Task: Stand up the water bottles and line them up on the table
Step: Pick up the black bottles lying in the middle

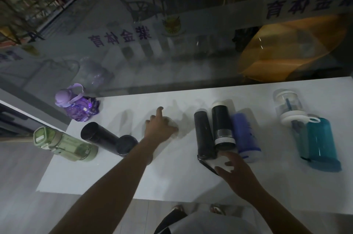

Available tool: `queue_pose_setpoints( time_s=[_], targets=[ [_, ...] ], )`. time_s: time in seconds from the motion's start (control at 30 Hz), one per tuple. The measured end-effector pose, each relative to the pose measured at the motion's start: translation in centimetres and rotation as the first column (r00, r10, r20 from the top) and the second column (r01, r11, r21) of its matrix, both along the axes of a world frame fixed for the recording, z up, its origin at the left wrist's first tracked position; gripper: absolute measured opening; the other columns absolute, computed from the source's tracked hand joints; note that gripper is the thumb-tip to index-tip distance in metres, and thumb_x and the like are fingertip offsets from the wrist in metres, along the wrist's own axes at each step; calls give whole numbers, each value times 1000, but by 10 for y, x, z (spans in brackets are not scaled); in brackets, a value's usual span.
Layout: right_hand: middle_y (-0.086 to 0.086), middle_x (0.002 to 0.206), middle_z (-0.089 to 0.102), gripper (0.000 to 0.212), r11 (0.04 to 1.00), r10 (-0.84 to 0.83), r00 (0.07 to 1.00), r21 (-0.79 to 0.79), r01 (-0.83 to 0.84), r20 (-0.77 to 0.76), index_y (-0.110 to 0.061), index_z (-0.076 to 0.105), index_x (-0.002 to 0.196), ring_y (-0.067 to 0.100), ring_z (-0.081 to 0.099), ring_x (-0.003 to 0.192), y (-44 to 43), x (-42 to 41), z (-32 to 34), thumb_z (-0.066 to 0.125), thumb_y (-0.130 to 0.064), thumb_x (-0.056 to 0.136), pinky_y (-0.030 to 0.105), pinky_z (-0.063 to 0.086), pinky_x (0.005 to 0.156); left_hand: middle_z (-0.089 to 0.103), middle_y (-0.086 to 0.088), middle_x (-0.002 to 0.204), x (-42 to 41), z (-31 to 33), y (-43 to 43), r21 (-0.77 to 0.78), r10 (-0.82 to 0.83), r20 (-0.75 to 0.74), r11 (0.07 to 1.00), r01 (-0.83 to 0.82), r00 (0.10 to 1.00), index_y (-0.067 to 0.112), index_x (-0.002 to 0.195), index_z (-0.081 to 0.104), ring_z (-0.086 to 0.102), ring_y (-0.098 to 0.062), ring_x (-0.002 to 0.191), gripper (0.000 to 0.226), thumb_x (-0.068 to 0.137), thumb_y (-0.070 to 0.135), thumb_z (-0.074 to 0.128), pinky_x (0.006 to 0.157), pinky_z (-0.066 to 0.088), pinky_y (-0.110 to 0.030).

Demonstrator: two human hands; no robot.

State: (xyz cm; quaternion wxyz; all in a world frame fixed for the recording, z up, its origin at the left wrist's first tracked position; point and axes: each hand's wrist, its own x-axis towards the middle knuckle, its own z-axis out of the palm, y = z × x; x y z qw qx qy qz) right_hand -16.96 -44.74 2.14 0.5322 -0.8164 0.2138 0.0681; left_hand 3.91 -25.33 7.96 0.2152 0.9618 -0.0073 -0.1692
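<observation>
Early stage: my left hand [161,128] covers a pale blur [174,123], grip unclear; my spread right hand [234,169] should grasp and upright the black flask [204,134].

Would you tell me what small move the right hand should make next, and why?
Probably curl the right hand round the near end of the slim black cylindrical bottle and tip it upright: it lies flat on the white table, closest to that open hand.
</observation>
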Motion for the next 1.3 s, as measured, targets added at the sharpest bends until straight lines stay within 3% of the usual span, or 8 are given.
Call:
queue_pose_setpoints(
  time_s=[0.13, 0.4, 0.73, 0.87, 1.0, 1.1, 1.2, 1.3],
  targets=[
    [-12, 123, 50, 48, 1000, 4, 1000, -23, -4, -12, -32, 49, 127, 0, 51, 100, 0, -4, -1, 70, -32, 84, 16, 40, 76, 61, 1, 116, 30, 30, -2, 95, -76, -82, 992, 83, 994, 26, 124, 46, 54, -26, 110, 83, 49, 53, 68, 95, 46, -37],
    [-13, 123, 47, 47, 994, -103, 993, -51, 101, -52, -33, 51, 126, 7, 51, 101, 11, -21, 4, 71, -29, 84, 7, 37, 70, 49, 7, 134, 57, 40, 8, 373, -429, -112, 818, 438, 896, 19, 122, 60, 48, -24, 120, 48, 80, 42, 68, 99, 40, -34],
    [-16, 123, 43, 55, 972, -196, 975, -157, 178, -107, -35, 47, 131, 8, 50, 106, 33, -39, 19, 72, -37, 82, 22, 38, 88, 52, 2, 126, 69, 27, 27, 341, -488, -248, 764, 548, 836, 29, 144, 32, 51, -28, 114, 91, 65, 40, 76, 90, 50, -34],
    [-14, 125, 45, 55, 958, -234, 966, -198, 209, -113, -37, 47, 130, 9, 50, 108, 37, -52, 23, 73, -36, 81, 25, 40, 91, 46, -4, 134, 65, 28, 19, 431, -545, -142, 718, 547, 826, 34, 145, 27, 43, -30, 125, 88, 71, 45, 73, 100, 41, -44],
    [-8, 127, 50, 57, 923, -325, 939, -255, 290, -110, -33, 50, 129, 13, 52, 107, 33, -65, 22, 76, -33, 79, 29, 42, 91, 40, -7, 145, 30, 36, 3, -47, -531, 3, 846, 530, 847, 31, 145, 32, 37, -32, 132, 74, 82, 42, 68, 106, 34, -43],
    [-2, 131, 52, 59, 896, -380, 919, -293, 335, -110, -30, 52, 130, 15, 52, 109, 24, -65, 22, 78, -32, 78, 36, 46, 95, 41, -3, 147, -27, 18, -9, -408, -461, 83, 793, 452, 883, 26, 144, 36, 37, -25, 136, 70, 84, 33, 70, 110, 29, -35],
    [1, 135, 51, 59, 881, -394, 913, -329, 341, -108, -28, 50, 132, 18, 51, 116, 10, -55, 25, 76, -36, 79, 40, 45, 100, 49, -1, 131, -70, -2, -20, -544, -335, 27, 785, 296, 942, 13, 140, 41, 46, -21, 123, 74, 78, 29, 78, 97, 32, -19],
    [3, 137, 49, 63, 870, -387, 918, -364, 333, -85, -24, 48, 135, 19, 50, 119, -1, -45, 23, 74, -37, 80, 36, 43, 100, 51, 0, 126, -90, -28, -30, -565, -212, -133, 819, 101, 968, 13, 137, 42, 50, -26, 120, 85, 67, 36, 84, 90, 39, -28]
  ],
)
